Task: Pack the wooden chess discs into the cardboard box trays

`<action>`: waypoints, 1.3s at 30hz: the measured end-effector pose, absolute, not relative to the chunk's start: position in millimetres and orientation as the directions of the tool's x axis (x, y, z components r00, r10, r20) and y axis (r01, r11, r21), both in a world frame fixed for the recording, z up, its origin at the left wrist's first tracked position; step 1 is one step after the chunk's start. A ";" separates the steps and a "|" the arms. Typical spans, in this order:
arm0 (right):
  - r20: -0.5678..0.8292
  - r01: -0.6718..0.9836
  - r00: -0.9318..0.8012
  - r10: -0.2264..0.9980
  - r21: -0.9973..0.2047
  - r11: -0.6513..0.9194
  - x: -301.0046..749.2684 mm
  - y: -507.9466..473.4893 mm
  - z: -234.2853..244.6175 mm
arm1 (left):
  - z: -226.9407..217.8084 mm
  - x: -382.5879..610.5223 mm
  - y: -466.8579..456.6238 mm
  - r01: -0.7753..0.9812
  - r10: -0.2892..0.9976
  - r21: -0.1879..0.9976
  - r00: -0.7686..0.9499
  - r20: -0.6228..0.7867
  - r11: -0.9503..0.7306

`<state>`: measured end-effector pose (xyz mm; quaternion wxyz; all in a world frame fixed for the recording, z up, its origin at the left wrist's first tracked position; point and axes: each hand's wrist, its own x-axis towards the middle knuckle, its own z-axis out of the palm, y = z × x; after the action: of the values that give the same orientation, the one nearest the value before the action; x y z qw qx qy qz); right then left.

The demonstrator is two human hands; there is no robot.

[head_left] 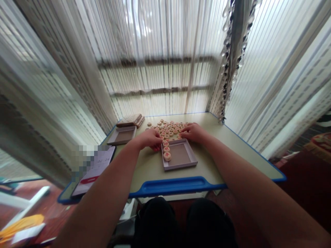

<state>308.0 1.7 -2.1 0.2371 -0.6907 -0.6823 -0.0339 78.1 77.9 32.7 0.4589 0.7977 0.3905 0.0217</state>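
**Round game pieces (171,134) in a big bunch, with a short row in a tray (180,167)**

The pieces are small, fat, pale discs. Many have red marks on top. Most sit close together at the far middle of the table (207,165), and some lean on others or touch. One sits a little apart at the far left of the bunch.

The tray is near the person, and it is low and pale with thin walls. Its row of pieces runs along the left wall, and the red signs are easy to see on the nearest ones. To the right of the row, the tray's brown floor shows.

The left hand (151,137) has bent fingers by the tray's far left corner. The right hand (191,132) has curled fingers at the right side of the bunch. I cannot tell if either hand holds a piece.

The table has a blue edge. Its pale top spreads out to the right of the tray, and a strip shows between the tray and the near edge. On the left are another tray (121,141) and a tablet (100,165), so that side is tighter. Curtains (160,34) hang past the far edge.
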 end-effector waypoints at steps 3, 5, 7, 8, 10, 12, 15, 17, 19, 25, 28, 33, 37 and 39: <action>0.362 0.955 0.053 0.931 -0.292 0.059 306.5 1.7 -2.3 | 33.6 77.9 77.3 0.607 0.641 0.746 0.694 -0.329 -0.274; 0.355 0.952 0.019 0.935 -0.291 0.092 305.1 1.4 -2.3 | 34.2 78.0 76.3 0.614 0.645 0.739 0.690 -0.330 -0.278; 0.348 0.951 -0.002 0.937 -0.291 0.110 304.0 1.1 -1.9 | 34.4 78.0 75.9 0.617 0.648 0.733 0.689 -0.326 -0.287; 0.347 0.950 -0.005 0.938 -0.291 0.112 303.6 0.9 -1.5 | 34.2 78.0 76.1 0.618 0.648 0.731 0.689 -0.324 -0.291; 0.341 0.949 -0.013 0.940 -0.293 0.119 303.0 0.5 -0.3 | 34.0 77.7 76.6 0.612 0.641 0.732 0.697 -0.322 -0.298; 0.337 0.947 -0.025 0.941 -0.295 0.131 302.1 -0.1 1.2 | 34.4 77.3 76.9 0.603 0.626 0.735 0.711 -0.319 -0.311; 0.349 0.943 -0.045 0.936 -0.293 0.155 300.5 -1.0 3.0 | 36.5 76.6 75.9 0.591 0.617 0.737 0.725 -0.306 -0.329; 0.355 0.941 -0.053 0.933 -0.295 0.165 299.6 -1.0 3.4 | 38.1 76.2 74.7 0.592 0.619 0.733 0.725 -0.302 -0.336; 0.354 0.937 -0.052 0.934 -0.306 0.168 299.6 -0.4 3.5 | 38.9 76.0 74.2 0.598 0.621 0.727 0.722 -0.306 -0.337; 0.423 0.931 0.010 0.906 -0.336 0.146 298.7 -3.9 12.9 | 36.7 74.6 77.9 0.595 0.607 0.716 0.736 -0.301 -0.366; 0.431 0.905 -0.028 0.902 -0.373 0.206 291.7 -14.5 23.4 | 36.1 72.9 79.9 0.591 0.586 0.663 0.763 -0.273 -0.460; 0.268 0.865 -0.216 0.939 -0.394 0.312 275.6 -33.6 30.7 | 36.9 70.7 80.5 0.581 0.573 0.598 0.785 -0.234 -0.552; 0.211 0.902 -0.281 0.936 -0.276 0.333 271.4 -38.1 28.3 | 37.7 70.8 78.9 0.568 0.571 0.593 0.794 -0.211 -0.571; 0.198 0.908 -0.287 0.937 -0.257 0.332 271.9 -37.7 27.5 | 38.4 71.4 77.6 0.563 0.566 0.600 0.797 -0.210 -0.569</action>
<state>271.9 -37.7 27.5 0.1577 -0.5761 -0.8007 0.0469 71.4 77.6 38.4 0.3375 0.8857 0.3188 0.0027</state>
